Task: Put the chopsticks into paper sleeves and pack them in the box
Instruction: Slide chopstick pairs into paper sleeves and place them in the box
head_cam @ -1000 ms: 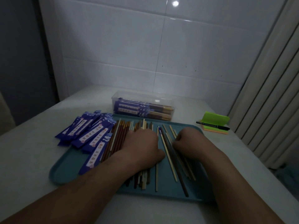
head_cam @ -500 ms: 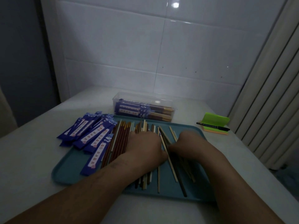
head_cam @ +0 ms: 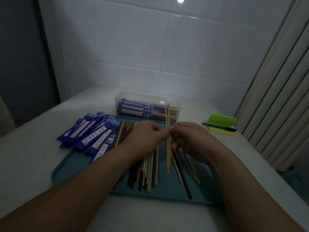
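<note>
The pale table point(head_cam: 30, 164) fills the lower frame, and the teal tray point(head_cam: 70, 173) lies across its centre. Above the tray, at centre frame, stands the clear box point(head_cam: 143, 96), already holding sleeved pairs. The blue paper sleeves point(head_cam: 90, 133) are heaped at centre left, half on the tray's left rim and half on the table. We think a careless reach could sweep some off the rim. The loose chopsticks point(head_cam: 147, 174) lie in a mixed fan of dark, brown and pale below the hands. In this dim light we could easily pair two that do not match.

The left hand point(head_cam: 147, 138) and the right hand point(head_cam: 190, 141) meet at centre frame. The left's fingertips pinch a pale pair of chopsticks point(head_cam: 168, 163), and the right's fingers curl round it. The pair stands nearly upright in the picture, lifted off the tray, with its upper ends showing in front of the box.

We see the two sticks are slightly splayed and their ends uneven. If they go in like that, one tip may catch the sleeve mouth and crumple or tear the paper. The lower ends hang over the loose fan, so a dip could scatter sticks towards the tray's near rim. Both hands are busy, so fetching a sleeve means one must let go, and a stick may then slip.
</note>
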### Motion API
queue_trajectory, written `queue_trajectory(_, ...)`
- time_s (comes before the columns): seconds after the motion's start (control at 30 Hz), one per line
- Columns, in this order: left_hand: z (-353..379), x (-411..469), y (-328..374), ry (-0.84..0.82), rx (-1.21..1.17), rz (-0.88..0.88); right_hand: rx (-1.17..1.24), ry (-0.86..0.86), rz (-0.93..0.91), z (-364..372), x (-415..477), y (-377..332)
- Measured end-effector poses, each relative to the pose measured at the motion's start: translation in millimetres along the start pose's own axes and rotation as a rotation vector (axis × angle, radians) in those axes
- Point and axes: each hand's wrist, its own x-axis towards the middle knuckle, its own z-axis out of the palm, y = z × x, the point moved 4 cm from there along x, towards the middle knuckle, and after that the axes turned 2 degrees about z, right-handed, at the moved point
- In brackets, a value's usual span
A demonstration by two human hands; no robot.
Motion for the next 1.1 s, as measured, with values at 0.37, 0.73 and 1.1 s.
queue_trajectory(0.37, 9.4, -0.2, -5.6, -0.168, -0.092, -0.015, 0.161, 0.309, -0.151, -16.6, 7.0, 3.2)
queue_trajectory(0.73, 4.0, 11.7, -15.9, -0.126, -0.281, -0.063, 0.342, 0.200, -0.142, -9.4, 10.9, 0.9)
queue_trajectory(1.1, -61.6, 15.2, -18.9, 0.196, 0.734, 0.045, 0.262, 0.310, -0.172, -14.5, 14.0, 7.6)
